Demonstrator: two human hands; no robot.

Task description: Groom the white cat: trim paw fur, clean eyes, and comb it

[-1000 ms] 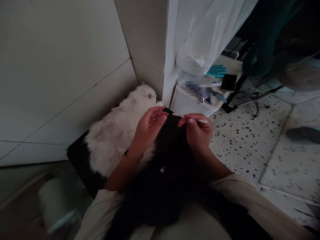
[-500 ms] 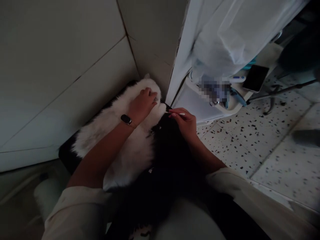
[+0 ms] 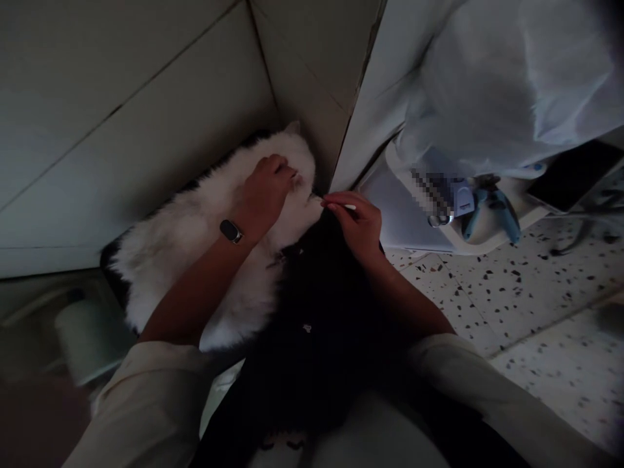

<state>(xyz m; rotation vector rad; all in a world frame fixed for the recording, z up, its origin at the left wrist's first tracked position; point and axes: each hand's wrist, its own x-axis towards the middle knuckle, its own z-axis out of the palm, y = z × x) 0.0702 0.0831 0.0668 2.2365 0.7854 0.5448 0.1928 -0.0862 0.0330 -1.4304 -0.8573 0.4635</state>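
A fluffy white cat [image 3: 195, 208] lies along a dark padded seat [image 3: 111, 252] against the tiled wall. My left hand [image 3: 266, 192], a dark watch [image 3: 230, 231] on its wrist, rests on the cat near its head with curled fingers gripping the fur; the fingertips are partly hidden. My right hand [image 3: 359, 221] is beside the cat's front end, thumb and fingers pinched on a small white stick [image 3: 350, 207] that looks like a cotton swab. Its far tip is hard to make out against the white fur. Dark cloth [image 3: 322, 286] lies below both hands.
On the right, a white tray [image 3: 480, 246] holds blue-handled clippers [image 3: 492, 211], scissors [image 3: 440, 221] and a blurred-out item. A dark phone [image 3: 575, 174] lies beyond. A translucent plastic bag [image 3: 487, 97] hangs over the tray. Speckled floor tiles [image 3: 453, 292] show below; a pale cylinder [image 3: 88, 341] stands at left.
My view has shifted, so the tray and bag appear farther right and larger. My right hand's fingertips are slightly closer to the cat. Both hands keep their grips.
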